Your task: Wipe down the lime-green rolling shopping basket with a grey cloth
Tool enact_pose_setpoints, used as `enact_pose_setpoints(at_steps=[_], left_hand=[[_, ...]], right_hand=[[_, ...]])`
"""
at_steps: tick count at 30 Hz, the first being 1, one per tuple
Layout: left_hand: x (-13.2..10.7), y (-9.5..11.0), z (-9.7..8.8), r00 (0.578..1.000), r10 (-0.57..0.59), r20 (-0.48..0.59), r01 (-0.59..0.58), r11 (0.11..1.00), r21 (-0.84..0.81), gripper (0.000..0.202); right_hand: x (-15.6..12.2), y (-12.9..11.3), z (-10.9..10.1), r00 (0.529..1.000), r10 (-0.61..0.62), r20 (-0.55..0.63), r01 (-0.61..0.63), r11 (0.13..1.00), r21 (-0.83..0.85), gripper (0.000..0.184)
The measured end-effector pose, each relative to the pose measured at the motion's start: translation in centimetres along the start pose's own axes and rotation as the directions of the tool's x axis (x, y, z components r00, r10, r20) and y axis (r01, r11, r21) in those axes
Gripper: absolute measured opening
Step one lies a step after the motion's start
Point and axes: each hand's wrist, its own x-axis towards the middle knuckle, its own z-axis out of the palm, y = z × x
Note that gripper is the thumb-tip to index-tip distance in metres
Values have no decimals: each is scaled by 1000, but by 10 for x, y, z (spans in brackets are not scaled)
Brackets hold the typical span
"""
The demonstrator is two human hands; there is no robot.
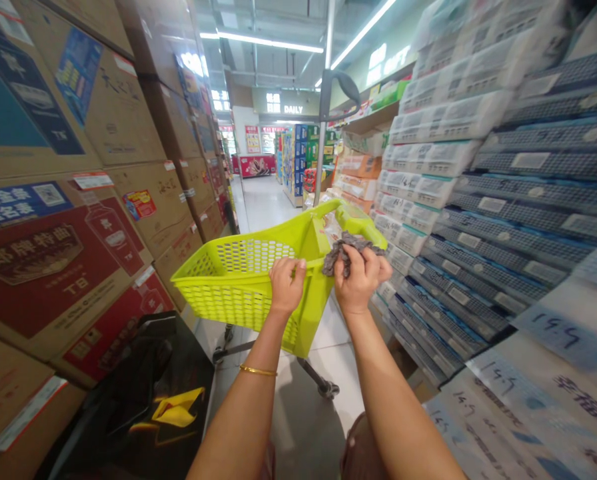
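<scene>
A bright yellow-green plastic shopping cart [228, 297] with perforated walls stands ahead of me, turned at an angle. My left hand [287, 283] is closed over the near rim of its basket, thumb on top. A crumpled grey cloth [332, 261] is bunched in my right hand [361, 277]. The fingers press this cloth against the cart's right end, close to the child-seat area. Some clear plastic shows inside the basket behind the cloth, too small to name. Dark metal legs with caster wheels [327, 389] show below the basket.
Stacked cardboard cartons [133, 120] line the left side, with a black box [178, 380] low in front. Packaged goods [518, 240] are piled high on the right. A metal pole [327, 140] with a black handle rises behind the cart. The tiled aisle [266, 200] continues beyond.
</scene>
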Motion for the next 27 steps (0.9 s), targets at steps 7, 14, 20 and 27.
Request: enact_pose_setpoints(at_steps=[7,14,20,27], left_hand=[[0,-5,0,1000,7,0,-7,997,77,36],[1,-4,-1,999,18,31,-20,997,76,31],[4,-2,-4,1000,4,12,-4,1000,-2,32],[4,-2,-5,1000,-3,0,3,1000,2,30]], right_hand=[[-20,-45,1,992,-77,99,72,996,47,18],[-19,-32,0,968,-230,101,229,973,21,15],[-2,5,-7,995,-60,83,67,994,-83,26],[-6,-18,-6,998,4,62,-1,998,-59,23]])
